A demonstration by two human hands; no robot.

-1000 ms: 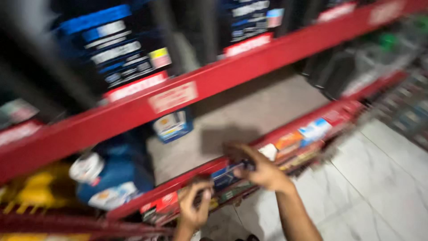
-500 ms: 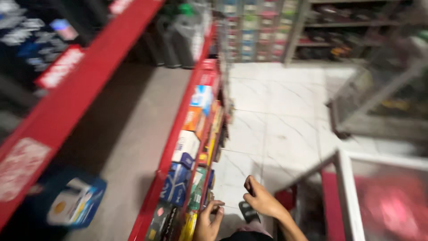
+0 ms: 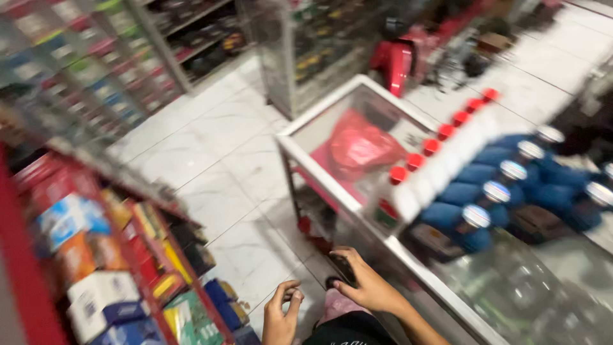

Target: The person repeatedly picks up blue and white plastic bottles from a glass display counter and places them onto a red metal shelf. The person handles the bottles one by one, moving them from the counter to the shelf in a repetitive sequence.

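My right hand (image 3: 365, 284) is at the bottom centre, its fingers wrapped around a small dark object (image 3: 343, 268) close to the white frame of a glass display counter (image 3: 332, 185). My left hand (image 3: 281, 313) hangs lower and to the left with its fingers loosely curled and nothing visible in them. Both hands are above the white tiled floor (image 3: 217, 153). The picture is blurred by motion, so what the dark object is cannot be told.
A red shelf (image 3: 25, 287) with several small coloured boxes (image 3: 96, 255) fills the left. On the counter stand white bottles with red caps (image 3: 434, 166) and blue bottles with silver caps (image 3: 498, 198). More shelving (image 3: 108, 70) and a glass cabinet (image 3: 306, 51) stand beyond.
The view has swung right, from the red shelves to the aisle and the glass counter. My right hand still grips the dark object, and my left hand has come off the shelf.
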